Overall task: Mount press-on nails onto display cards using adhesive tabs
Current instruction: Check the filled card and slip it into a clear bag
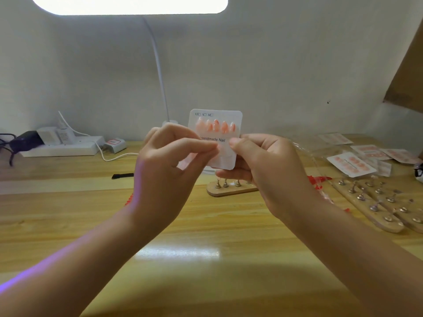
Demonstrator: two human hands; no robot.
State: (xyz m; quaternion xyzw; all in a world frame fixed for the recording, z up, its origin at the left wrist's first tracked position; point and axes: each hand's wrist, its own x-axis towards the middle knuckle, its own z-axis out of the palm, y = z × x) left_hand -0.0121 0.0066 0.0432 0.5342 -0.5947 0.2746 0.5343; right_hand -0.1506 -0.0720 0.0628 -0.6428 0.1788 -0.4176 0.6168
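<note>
The display card (215, 136), printed "Handmade Nail", is held upright above the desk (206, 259), between both hands. Its upper row carries five pink-orange press-on nails (216, 126); the lower half, below the lettering, appears bare where it shows, so this card is judged roughly half mounted. The right hand (263, 165) grips the card's right edge and underside, thumb on the front. The left hand (169, 161) pinches forefinger and thumb together at the card's face just under the lettering; whether a nail or an adhesive tab lies in that pinch cannot be told. At the far right of the desk lie several finished cards (351, 164), at least some inside clear plastic bags (320, 156), suggesting earlier cards are complete and packed. Wooden nail stands (375, 204) with metal pegs lie in front of them, pegs apparently bare; a smaller stand (229, 188) sits below the held card. Small red pieces (317, 180) lie loose nearby, unidentified.
</note>
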